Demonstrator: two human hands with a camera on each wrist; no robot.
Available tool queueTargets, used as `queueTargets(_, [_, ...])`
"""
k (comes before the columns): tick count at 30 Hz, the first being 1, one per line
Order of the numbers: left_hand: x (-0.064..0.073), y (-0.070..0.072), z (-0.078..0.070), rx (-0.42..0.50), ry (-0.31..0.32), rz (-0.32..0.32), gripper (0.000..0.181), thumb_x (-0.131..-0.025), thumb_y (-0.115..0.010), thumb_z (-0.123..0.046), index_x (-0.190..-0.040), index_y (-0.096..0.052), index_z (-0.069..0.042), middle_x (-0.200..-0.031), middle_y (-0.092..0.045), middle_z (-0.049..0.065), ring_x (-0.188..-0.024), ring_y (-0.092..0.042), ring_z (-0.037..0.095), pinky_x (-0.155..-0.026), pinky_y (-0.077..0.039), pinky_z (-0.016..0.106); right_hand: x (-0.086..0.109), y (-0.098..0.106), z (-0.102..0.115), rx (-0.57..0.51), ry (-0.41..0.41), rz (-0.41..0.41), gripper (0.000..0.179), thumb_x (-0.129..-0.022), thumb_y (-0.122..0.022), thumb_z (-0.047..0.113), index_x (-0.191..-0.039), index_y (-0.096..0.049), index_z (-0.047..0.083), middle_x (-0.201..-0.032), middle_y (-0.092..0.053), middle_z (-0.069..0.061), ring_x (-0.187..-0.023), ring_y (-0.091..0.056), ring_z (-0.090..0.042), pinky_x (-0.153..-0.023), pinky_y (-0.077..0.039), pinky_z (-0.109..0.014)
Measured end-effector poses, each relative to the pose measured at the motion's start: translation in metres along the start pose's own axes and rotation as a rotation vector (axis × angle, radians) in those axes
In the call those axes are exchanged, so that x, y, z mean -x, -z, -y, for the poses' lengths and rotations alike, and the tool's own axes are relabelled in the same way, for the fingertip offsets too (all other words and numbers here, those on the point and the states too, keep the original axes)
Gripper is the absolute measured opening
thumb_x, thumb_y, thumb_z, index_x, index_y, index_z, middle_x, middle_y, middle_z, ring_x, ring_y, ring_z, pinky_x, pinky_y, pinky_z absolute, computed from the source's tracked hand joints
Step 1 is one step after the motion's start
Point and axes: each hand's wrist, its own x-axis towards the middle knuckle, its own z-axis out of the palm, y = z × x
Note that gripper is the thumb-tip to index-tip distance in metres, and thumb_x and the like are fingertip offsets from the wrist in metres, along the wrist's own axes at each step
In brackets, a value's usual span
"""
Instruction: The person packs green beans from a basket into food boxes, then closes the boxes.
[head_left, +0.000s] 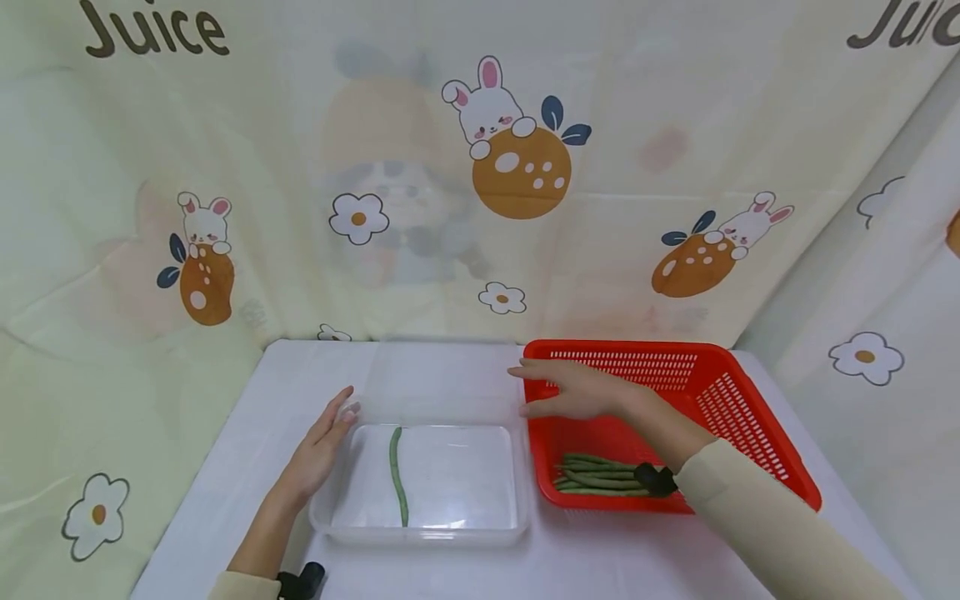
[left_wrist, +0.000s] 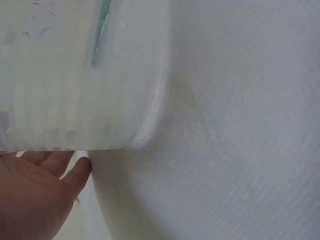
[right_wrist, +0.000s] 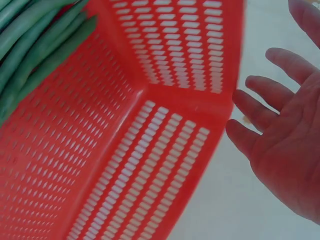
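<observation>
A clear plastic container (head_left: 427,537) stands on the table with one green bean (head_left: 395,467) lying lengthwise inside, left of its middle. My left hand (head_left: 318,450) is at the container's left side, fingers extended along its upper left corner; in the left wrist view the fingertips (left_wrist: 82,167) are right at the container's edge. Over the left rim of a red plastic basket (head_left: 757,417) my right hand (head_left: 577,392) hovers, fingers spread and holding nothing. Several green beans (head_left: 600,477) lie bunched in the basket's near part, partly hidden by the right wrist's camera.
Behind the container lies a translucent lid (head_left: 450,379), reaching toward the table's back edge. The basket stands close to the container's right side. A white cloth covers the table (head_left: 585,558), and a printed curtain (head_left: 420,275) hangs directly behind it.
</observation>
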Motion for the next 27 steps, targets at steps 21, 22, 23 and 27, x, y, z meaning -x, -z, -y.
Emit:
queueTargets(21, [-0.001, 0.0, 0.002, -0.005, -0.003, -0.006, 0.058, -0.114, -0.037, -0.043, -0.167, -0.019, -0.027, -0.17, -0.029, 0.017, -0.161, -0.017, 0.039, -0.127, -0.012, 0.065, 0.01, 0.001, -0.043, -0.101, -0.083, 0.008, 0.086, -0.088, -0.081, 0.048, -0.161, -0.04, 0.03, -0.159, -0.047, -0.012, -0.144, -0.042, -0.039, -0.104, -0.055, -0.052])
queueTargets(22, [-0.001, 0.0, 0.002, -0.008, -0.003, -0.006, 0.059, -0.114, -0.037, -0.043, -0.167, -0.019, -0.027, -0.17, -0.029, 0.017, -0.161, -0.017, 0.04, -0.127, -0.012, 0.065, 0.01, 0.0, -0.044, -0.098, -0.085, 0.007, 0.085, -0.088, -0.081, 0.049, -0.161, -0.041, 0.029, -0.158, -0.048, -0.013, -0.144, -0.042, -0.038, -0.104, -0.055, -0.052])
queueTargets(23, [-0.001, 0.0, 0.002, -0.007, -0.004, -0.005, 0.059, -0.114, -0.037, -0.043, -0.167, -0.019, -0.027, -0.17, -0.029, 0.017, -0.16, -0.017, 0.039, -0.127, -0.012, 0.065, 0.01, 0.0, -0.045, -0.095, -0.09, 0.005, 0.085, -0.087, -0.081, 0.049, -0.16, -0.043, 0.029, -0.158, -0.049, -0.012, -0.144, -0.042, -0.038, -0.104, -0.055, -0.052])
queueTargets(27, [-0.002, 0.0, 0.003, -0.007, -0.008, -0.004, 0.059, -0.114, -0.037, -0.043, -0.167, -0.018, -0.026, -0.17, -0.028, 0.018, -0.16, -0.016, 0.041, -0.127, -0.012, 0.066, 0.011, 0.0, -0.05, -0.077, -0.11, 0.014, 0.079, -0.086, -0.082, 0.049, -0.155, -0.051, 0.027, -0.154, -0.052, -0.013, -0.141, -0.045, -0.038, -0.102, -0.055, -0.052])
